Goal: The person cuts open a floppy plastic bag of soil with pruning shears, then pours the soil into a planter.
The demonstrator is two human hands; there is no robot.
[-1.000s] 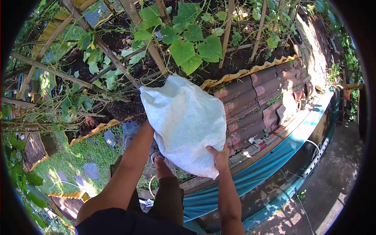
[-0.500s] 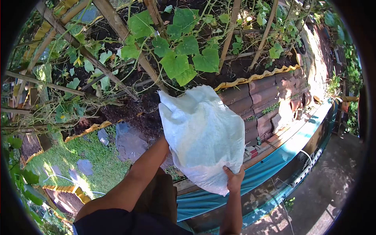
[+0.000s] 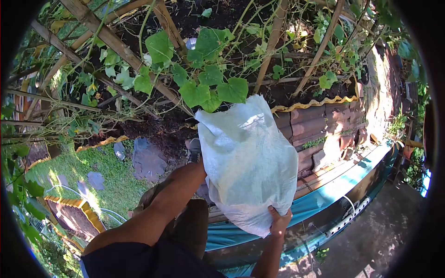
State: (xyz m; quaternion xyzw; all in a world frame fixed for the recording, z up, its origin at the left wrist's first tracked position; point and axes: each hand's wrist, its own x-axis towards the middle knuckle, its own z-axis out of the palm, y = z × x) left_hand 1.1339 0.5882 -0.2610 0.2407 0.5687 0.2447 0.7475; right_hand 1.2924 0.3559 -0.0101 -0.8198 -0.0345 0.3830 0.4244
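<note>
A white woven sack (image 3: 250,162) hangs spread out in front of me, its frayed top edge close to the cucumber-like leaves. My right hand (image 3: 280,222) grips the sack's lower right corner, thumb on the near side and fingers behind. My left forearm (image 3: 174,197) reaches to the sack's left edge, where the sack covers my left hand, so its fingers are hidden. Part of a shoe (image 3: 193,148) shows left of the sack, above my left forearm.
Wooden poles (image 3: 109,44) carry climbing vines with broad green leaves (image 3: 211,74) over dark soil. Brown roof tiles (image 3: 324,120) with a yellow wavy edging (image 3: 315,104) lie to the right. A teal tarp (image 3: 320,199) runs below. Grass (image 3: 113,185) and flat stones (image 3: 148,160) are at left.
The sack has shifted slightly right and downward and hangs flatter and longer. My right hand has moved a little lower with its corner. The shoe has come into view.
</note>
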